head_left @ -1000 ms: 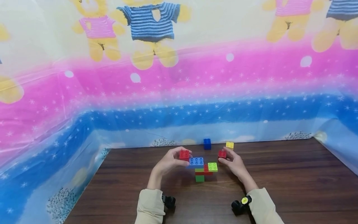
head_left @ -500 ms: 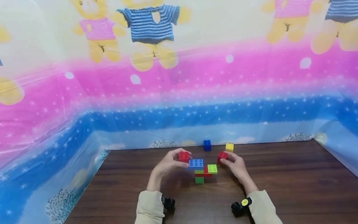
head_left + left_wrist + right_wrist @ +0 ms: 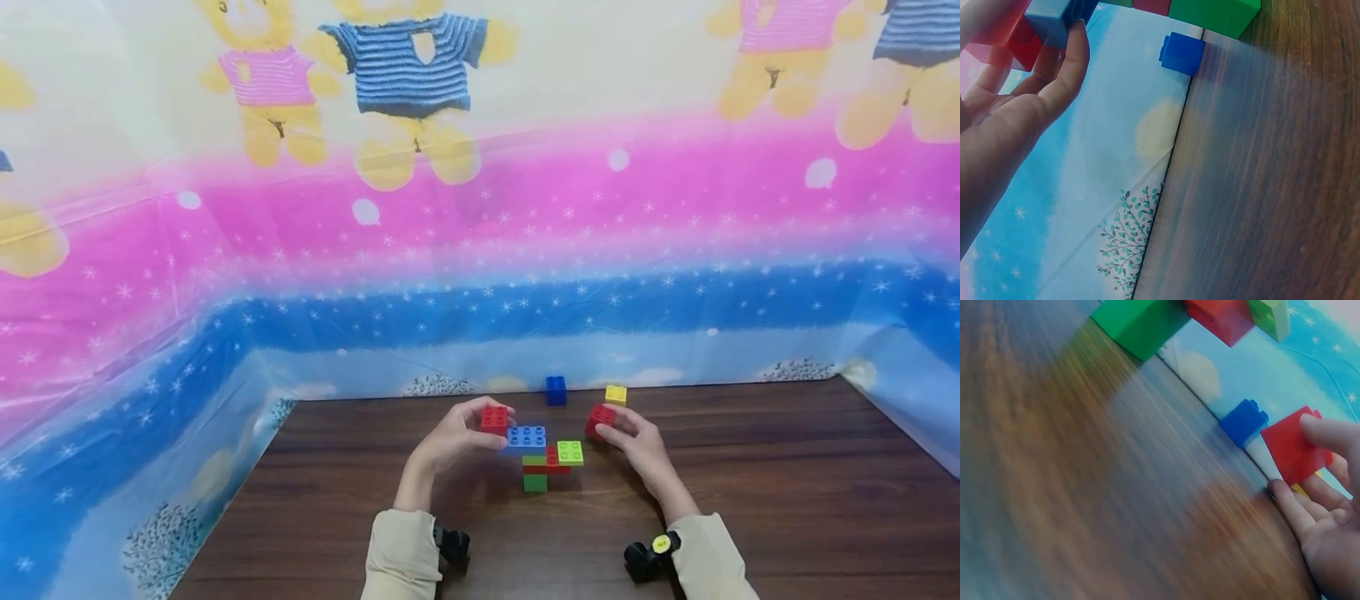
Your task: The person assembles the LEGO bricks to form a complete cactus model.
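Note:
A built shape of toy building blocks stands on the brown table, with a green block [image 3: 536,482] at its foot. Above come red and green layers, a light green block [image 3: 570,452] on the right and a light blue block [image 3: 527,438] on the left. At the shape's left end, my left hand [image 3: 453,437] grips a red block [image 3: 494,419]; in the left wrist view a fingertip touches the light blue block [image 3: 1054,20]. To the right, my right hand [image 3: 636,442] pinches a loose red block [image 3: 599,422] between thumb and fingers, apart from the shape and slightly tilted.
A dark blue block [image 3: 556,391] stands at the table's back edge. Behind the right hand is a yellow block [image 3: 616,394]. A patterned cloth [image 3: 465,317] hangs behind the table [image 3: 787,483]. Black cameras sit at both wrists.
The loose red block has tilted and shifted slightly right and nearer, with my right hand still pinching it. My left hand and the built shape stay in place.

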`<state>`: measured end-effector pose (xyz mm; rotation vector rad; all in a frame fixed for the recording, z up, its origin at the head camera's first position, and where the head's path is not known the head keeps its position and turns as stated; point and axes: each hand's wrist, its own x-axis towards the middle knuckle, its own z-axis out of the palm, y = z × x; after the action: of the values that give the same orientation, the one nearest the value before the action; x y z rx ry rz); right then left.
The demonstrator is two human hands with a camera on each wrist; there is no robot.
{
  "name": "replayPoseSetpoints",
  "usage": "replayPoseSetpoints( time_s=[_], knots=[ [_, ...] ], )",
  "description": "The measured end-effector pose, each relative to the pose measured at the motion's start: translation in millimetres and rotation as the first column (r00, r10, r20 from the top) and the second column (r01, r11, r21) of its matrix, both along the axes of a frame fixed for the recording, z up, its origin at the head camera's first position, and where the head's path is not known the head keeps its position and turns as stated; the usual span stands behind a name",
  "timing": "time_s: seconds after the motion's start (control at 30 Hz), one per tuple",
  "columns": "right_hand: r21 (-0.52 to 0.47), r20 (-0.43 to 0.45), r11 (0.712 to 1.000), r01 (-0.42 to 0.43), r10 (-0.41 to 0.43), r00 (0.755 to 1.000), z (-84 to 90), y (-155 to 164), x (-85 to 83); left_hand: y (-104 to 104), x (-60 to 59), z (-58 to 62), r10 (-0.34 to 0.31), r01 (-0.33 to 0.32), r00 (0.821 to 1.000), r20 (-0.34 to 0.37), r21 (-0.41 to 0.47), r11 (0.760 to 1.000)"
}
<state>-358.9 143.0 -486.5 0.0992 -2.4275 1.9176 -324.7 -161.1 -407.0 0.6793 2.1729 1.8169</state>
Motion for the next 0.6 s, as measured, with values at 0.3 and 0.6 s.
replayPoseSetpoints(
  time_s=[0.3, 0.6],
  knots=[
    [-0.258, 0.083, 0.957, -0.131, 0.157, 0.984, -1.8, 14.3, -2.4, 0.1, 1.4, 0.0, -0.003, 0.003, 1.0, -0.011, 0.008, 1.0],
    [-0.339, 0.15, 0.926, -0.167, 0.228, 0.962, 8.2, 20.3, 4.1, 0.5, 0.0, -0.5, -0.001, 0.002, 1.0, -0.011, 0.008, 1.0]
  ],
)
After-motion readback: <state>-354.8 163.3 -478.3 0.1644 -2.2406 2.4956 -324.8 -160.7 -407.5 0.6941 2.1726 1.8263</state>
